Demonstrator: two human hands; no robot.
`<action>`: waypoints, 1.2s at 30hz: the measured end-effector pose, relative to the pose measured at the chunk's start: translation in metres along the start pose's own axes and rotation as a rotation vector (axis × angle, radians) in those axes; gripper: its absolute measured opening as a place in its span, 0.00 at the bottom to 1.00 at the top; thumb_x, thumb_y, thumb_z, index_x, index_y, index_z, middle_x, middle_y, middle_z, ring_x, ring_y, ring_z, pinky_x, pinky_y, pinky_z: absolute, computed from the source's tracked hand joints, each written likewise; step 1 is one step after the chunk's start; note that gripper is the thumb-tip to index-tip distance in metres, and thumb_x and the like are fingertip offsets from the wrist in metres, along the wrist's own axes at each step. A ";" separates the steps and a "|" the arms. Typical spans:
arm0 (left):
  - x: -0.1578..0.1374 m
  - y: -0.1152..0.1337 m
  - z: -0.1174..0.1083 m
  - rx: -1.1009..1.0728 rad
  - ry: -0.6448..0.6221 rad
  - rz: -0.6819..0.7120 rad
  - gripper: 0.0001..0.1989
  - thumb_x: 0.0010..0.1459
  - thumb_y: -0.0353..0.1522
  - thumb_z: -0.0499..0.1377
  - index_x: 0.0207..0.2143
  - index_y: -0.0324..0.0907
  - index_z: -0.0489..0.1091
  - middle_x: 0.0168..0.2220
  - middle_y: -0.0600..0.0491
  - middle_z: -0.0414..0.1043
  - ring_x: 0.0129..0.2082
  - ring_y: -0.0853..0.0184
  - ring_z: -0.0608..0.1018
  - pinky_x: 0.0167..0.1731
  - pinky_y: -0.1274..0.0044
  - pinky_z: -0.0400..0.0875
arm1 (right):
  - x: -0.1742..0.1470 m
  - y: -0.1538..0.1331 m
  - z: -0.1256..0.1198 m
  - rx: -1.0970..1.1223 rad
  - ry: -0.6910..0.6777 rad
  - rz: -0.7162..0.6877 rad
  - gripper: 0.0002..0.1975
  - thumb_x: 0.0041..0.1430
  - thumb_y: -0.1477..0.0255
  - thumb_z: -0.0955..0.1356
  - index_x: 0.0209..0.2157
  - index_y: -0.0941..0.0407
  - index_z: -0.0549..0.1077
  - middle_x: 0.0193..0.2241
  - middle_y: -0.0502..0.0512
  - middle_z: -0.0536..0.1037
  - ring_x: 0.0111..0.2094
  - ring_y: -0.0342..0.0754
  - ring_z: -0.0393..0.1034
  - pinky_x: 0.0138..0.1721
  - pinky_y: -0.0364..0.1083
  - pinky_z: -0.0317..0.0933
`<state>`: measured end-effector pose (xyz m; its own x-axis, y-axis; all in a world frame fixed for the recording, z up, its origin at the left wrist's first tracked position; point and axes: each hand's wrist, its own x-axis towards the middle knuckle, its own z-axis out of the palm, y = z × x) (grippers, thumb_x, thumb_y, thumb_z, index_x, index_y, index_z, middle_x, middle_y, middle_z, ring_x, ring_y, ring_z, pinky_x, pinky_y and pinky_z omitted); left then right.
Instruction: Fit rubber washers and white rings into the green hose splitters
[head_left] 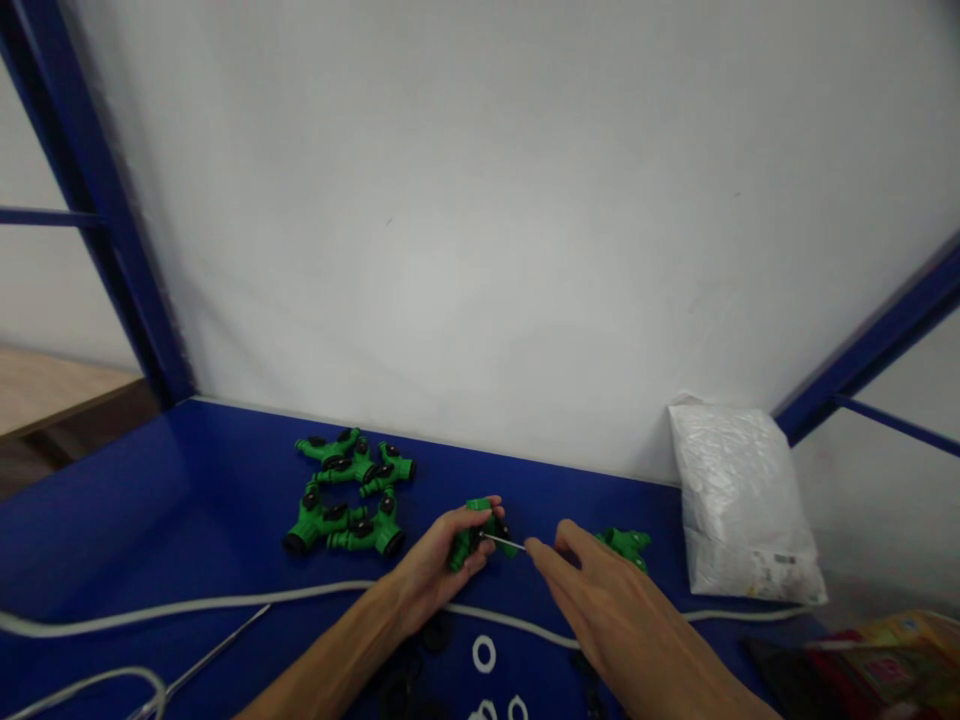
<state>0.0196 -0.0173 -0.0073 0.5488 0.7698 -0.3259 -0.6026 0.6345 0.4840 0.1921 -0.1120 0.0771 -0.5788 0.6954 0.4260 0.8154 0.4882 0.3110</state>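
Observation:
My left hand (439,562) is wrapped round a green Y-shaped hose connector (460,550) with black parts. In my right hand (592,585) is a screwdriver (504,542); only its thin metal shaft shows, as the fingers hide the handle. The shaft's tip meets a black part of the connector. Left of my hands lie several similar green hose connectors (352,465) with black knobs. Another green piece (628,545), partly hidden, lies just beyond my right hand.
White rings (484,654) and dark parts (435,633) lie near the front of the blue table (225,500). A pale cable (225,602) crosses it beneath my arms. At the right, a white plastic package (742,500) leans on the wall. A thin metal rod (217,648) lies front left.

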 end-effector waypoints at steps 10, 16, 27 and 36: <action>0.000 -0.001 0.000 0.037 0.051 0.042 0.10 0.58 0.23 0.61 0.42 0.33 0.77 0.35 0.50 0.76 0.25 0.75 0.74 0.25 0.85 0.69 | 0.028 -0.013 -0.010 -0.186 0.025 -0.119 0.15 0.53 0.85 0.64 0.42 0.60 0.71 0.35 0.61 0.79 0.32 0.53 0.75 0.30 0.47 0.69; -0.005 -0.001 0.006 0.065 0.111 0.050 0.11 0.58 0.22 0.60 0.43 0.35 0.76 0.36 0.51 0.77 0.27 0.75 0.75 0.27 0.86 0.70 | 0.033 -0.016 -0.010 -0.197 -0.003 -0.117 0.10 0.55 0.85 0.65 0.36 0.58 0.70 0.33 0.58 0.78 0.31 0.51 0.73 0.30 0.47 0.66; -0.011 0.000 0.012 0.104 0.134 0.058 0.11 0.56 0.23 0.61 0.42 0.37 0.77 0.38 0.51 0.77 0.28 0.75 0.75 0.30 0.86 0.71 | 0.034 -0.007 -0.008 -0.204 -0.008 -0.111 0.13 0.57 0.86 0.63 0.40 0.57 0.69 0.36 0.59 0.77 0.31 0.50 0.73 0.30 0.45 0.65; -0.005 -0.003 0.006 0.091 0.107 0.081 0.09 0.55 0.23 0.62 0.39 0.38 0.78 0.38 0.50 0.77 0.29 0.74 0.74 0.32 0.84 0.70 | 0.028 -0.007 -0.010 -0.260 -0.066 -0.115 0.08 0.60 0.84 0.64 0.35 0.57 0.70 0.35 0.61 0.79 0.34 0.53 0.76 0.32 0.48 0.69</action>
<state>0.0216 -0.0236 -0.0018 0.4327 0.8245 -0.3647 -0.5847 0.5645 0.5826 0.1701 -0.1014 0.0950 -0.6583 0.6806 0.3216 0.7103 0.4203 0.5646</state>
